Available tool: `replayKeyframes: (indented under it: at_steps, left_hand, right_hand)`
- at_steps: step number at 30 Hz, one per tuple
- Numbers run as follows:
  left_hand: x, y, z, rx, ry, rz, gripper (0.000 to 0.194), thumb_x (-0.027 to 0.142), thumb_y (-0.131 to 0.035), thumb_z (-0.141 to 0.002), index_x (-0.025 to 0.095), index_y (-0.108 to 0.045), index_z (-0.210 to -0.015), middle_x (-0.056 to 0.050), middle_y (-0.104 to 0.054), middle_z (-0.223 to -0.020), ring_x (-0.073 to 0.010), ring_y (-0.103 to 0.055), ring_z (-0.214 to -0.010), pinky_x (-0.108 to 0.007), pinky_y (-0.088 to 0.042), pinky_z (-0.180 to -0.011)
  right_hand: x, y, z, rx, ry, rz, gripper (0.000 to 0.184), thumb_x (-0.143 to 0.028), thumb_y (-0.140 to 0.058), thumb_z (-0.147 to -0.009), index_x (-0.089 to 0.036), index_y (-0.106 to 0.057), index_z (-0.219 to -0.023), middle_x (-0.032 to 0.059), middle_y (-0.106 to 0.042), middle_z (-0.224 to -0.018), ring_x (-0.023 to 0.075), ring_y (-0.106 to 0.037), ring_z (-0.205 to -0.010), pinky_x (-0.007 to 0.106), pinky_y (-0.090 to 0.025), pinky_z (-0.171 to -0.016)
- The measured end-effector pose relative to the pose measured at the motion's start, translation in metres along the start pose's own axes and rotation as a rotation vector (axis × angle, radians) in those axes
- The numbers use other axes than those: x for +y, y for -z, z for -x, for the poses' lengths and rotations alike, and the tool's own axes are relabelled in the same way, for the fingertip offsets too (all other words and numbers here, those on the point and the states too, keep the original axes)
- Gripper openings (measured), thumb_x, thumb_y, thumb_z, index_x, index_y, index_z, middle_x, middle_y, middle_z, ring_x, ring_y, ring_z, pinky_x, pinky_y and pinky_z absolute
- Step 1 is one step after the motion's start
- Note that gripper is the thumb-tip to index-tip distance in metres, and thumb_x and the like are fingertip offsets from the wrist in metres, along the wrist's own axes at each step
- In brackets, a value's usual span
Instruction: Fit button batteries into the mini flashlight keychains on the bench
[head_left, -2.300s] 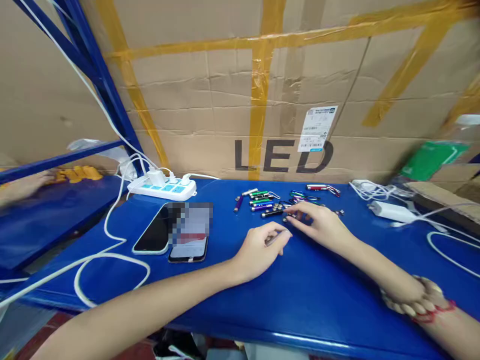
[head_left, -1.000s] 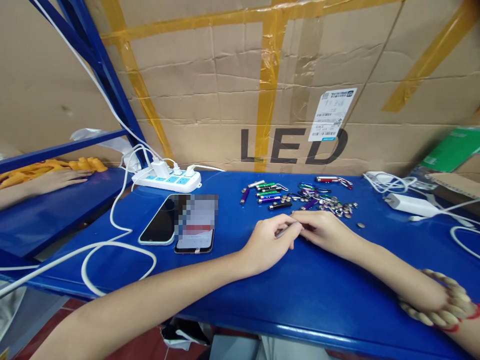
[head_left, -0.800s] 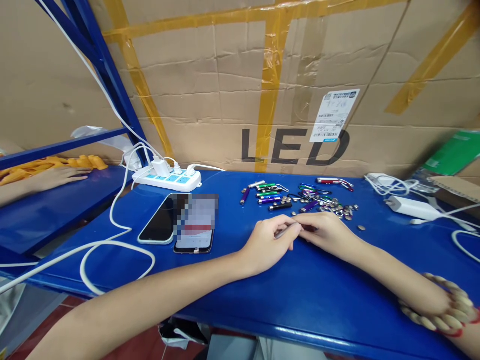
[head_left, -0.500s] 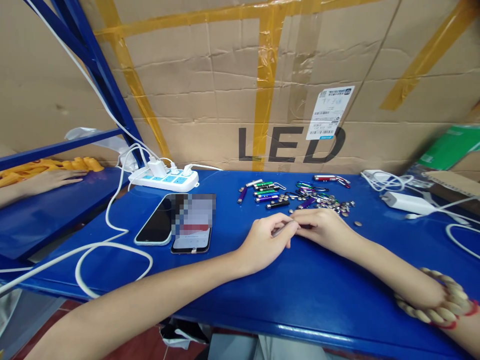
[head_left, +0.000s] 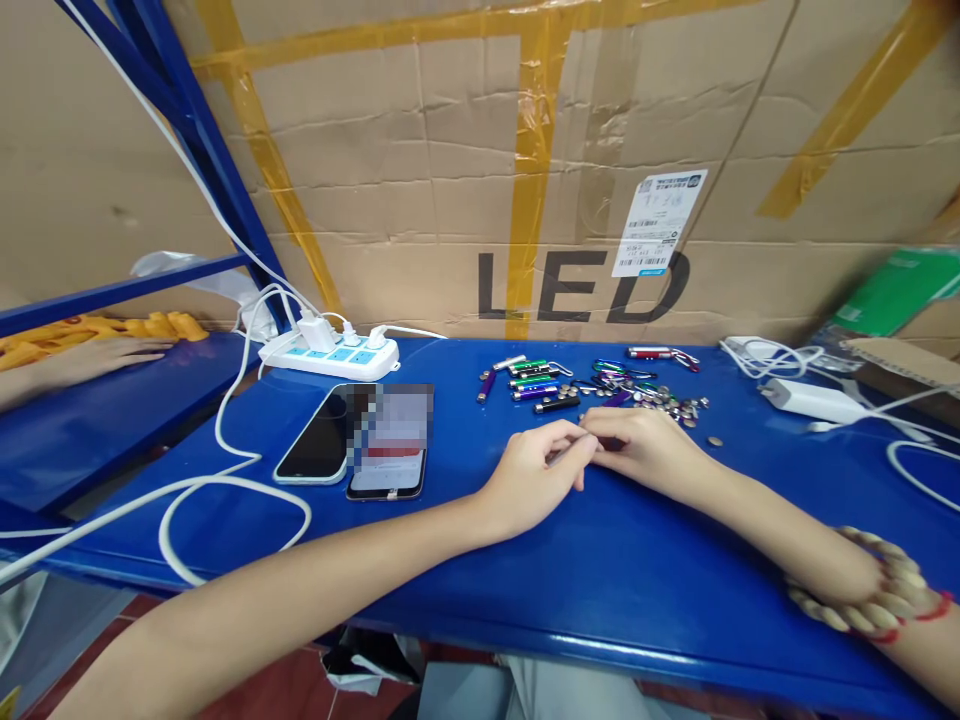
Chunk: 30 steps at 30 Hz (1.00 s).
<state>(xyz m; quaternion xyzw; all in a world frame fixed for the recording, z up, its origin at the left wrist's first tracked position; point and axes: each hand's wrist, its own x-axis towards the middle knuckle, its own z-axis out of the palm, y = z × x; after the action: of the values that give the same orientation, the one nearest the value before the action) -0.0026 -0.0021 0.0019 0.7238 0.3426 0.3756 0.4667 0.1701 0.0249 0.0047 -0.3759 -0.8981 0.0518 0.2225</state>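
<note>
My left hand (head_left: 529,478) rests on the blue table (head_left: 525,590), its fingers pinched round a small silver tube (head_left: 559,454). My right hand (head_left: 643,448) lies against it from the right, fingertips pressed to the tube's end; what they grip is too small to name. Just behind the hands lie several small keychain flashlights (head_left: 534,381) in green, purple, black and red, and a scatter of button batteries (head_left: 667,402).
Two phones (head_left: 352,440) lie left of my hands, behind them a white power strip (head_left: 328,357) with cables looping to the table's front edge. A white charger (head_left: 806,399) and cords sit right. A taped LED carton (head_left: 570,180) walls the back. Another person's hand (head_left: 90,352) rests on the left shelf.
My right hand came back from the pile of flashlights and met my left hand at the silver tube. Since then both hands stay together almost still.
</note>
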Motion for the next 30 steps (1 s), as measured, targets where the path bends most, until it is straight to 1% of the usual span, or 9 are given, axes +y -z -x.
replayKeyframes:
  at_steps: [6,10,13,15,18,21,24,26,30]
  left_hand:
    - [-0.002,0.003,-0.001,0.059,-0.038,-0.082,0.027,0.034,-0.037,-0.087,0.017,-0.058,-0.088,0.003,-0.052,-0.063,-0.0093,-0.048,-0.06,-0.02,-0.036,-0.059]
    - [-0.003,0.004,-0.002,0.112,-0.012,-0.146,0.023,0.031,-0.038,-0.087,0.018,-0.057,-0.088,0.002,-0.054,-0.068,-0.0106,-0.051,-0.066,-0.021,-0.039,-0.063]
    - [-0.003,0.004,-0.003,0.123,-0.009,-0.156,0.02,0.029,-0.04,-0.086,0.017,-0.057,-0.089,0.001,-0.055,-0.07,-0.0113,-0.051,-0.067,-0.022,-0.04,-0.063]
    - [-0.003,0.004,-0.003,0.136,-0.002,-0.149,0.019,0.027,-0.041,-0.085,0.017,-0.056,-0.089,0.001,-0.055,-0.07,-0.0114,-0.051,-0.067,-0.022,-0.04,-0.063]
    - [-0.002,0.004,-0.004,0.147,0.011,-0.124,0.018,0.026,-0.041,-0.085,0.016,-0.055,-0.086,0.0,-0.054,-0.069,-0.0111,-0.051,-0.066,-0.021,-0.04,-0.063]
    - [0.0,0.004,-0.003,0.144,-0.002,-0.145,0.02,0.027,-0.039,-0.086,0.016,-0.055,-0.081,0.001,-0.054,-0.069,-0.0108,-0.05,-0.065,-0.021,-0.04,-0.062]
    - [0.002,0.004,-0.002,0.14,-0.039,-0.199,0.024,0.028,-0.038,-0.087,0.016,-0.056,-0.075,0.001,-0.054,-0.067,-0.0106,-0.049,-0.063,-0.021,-0.039,-0.062]
    - [0.003,0.003,-0.001,0.151,-0.058,-0.21,0.025,0.028,-0.037,-0.087,0.017,-0.056,-0.076,0.002,-0.054,-0.067,-0.0105,-0.049,-0.063,-0.021,-0.039,-0.062]
    - [0.003,0.004,0.0,0.18,-0.071,-0.218,0.023,0.027,-0.037,-0.088,0.017,-0.056,-0.08,0.002,-0.053,-0.066,-0.0102,-0.049,-0.063,-0.02,-0.038,-0.063]
  right_hand:
    - [0.0,0.0,-0.002,-0.008,0.006,-0.097,0.028,-0.029,-0.045,-0.087,-0.02,-0.065,-0.07,0.0038,-0.062,-0.081,0.0121,-0.057,-0.067,0.021,-0.041,-0.057]
    - [0.001,0.003,-0.005,0.178,-0.043,-0.188,0.021,-0.027,-0.047,-0.085,-0.02,-0.067,-0.085,0.0058,-0.062,-0.086,0.0141,-0.058,-0.074,0.025,-0.045,-0.064]
    - [-0.002,0.007,-0.006,0.29,-0.166,-0.33,0.024,-0.032,-0.052,-0.081,-0.017,-0.066,-0.094,0.0062,-0.063,-0.086,0.0101,-0.053,-0.056,0.023,-0.043,-0.05]
    - [-0.006,0.008,-0.006,0.289,-0.234,-0.437,0.028,-0.035,-0.055,-0.079,-0.015,-0.066,-0.095,0.005,-0.064,-0.078,0.0066,-0.046,-0.044,0.021,-0.037,-0.041]
    - [-0.009,0.01,-0.006,0.276,-0.249,-0.508,0.028,-0.037,-0.06,-0.075,-0.014,-0.067,-0.088,0.0039,-0.065,-0.071,0.0053,-0.043,-0.041,0.02,-0.034,-0.039]
    - [-0.01,0.011,-0.006,0.302,-0.218,-0.501,0.026,-0.039,-0.062,-0.072,-0.016,-0.069,-0.083,0.005,-0.066,-0.076,0.007,-0.048,-0.046,0.02,-0.036,-0.04]
    - [-0.008,0.012,-0.005,0.317,-0.172,-0.515,0.026,-0.041,-0.064,-0.07,-0.018,-0.07,-0.079,0.006,-0.067,-0.08,0.0121,-0.057,-0.059,0.022,-0.042,-0.045]
    - [-0.006,0.014,-0.005,0.31,-0.148,-0.532,0.025,-0.042,-0.065,-0.069,-0.019,-0.071,-0.077,0.006,-0.068,-0.08,0.0147,-0.06,-0.066,0.023,-0.045,-0.049]
    - [-0.005,0.015,-0.004,0.288,-0.131,-0.564,0.02,-0.039,-0.067,-0.068,-0.021,-0.071,-0.076,0.0048,-0.068,-0.079,0.0156,-0.061,-0.07,0.026,-0.05,-0.056]
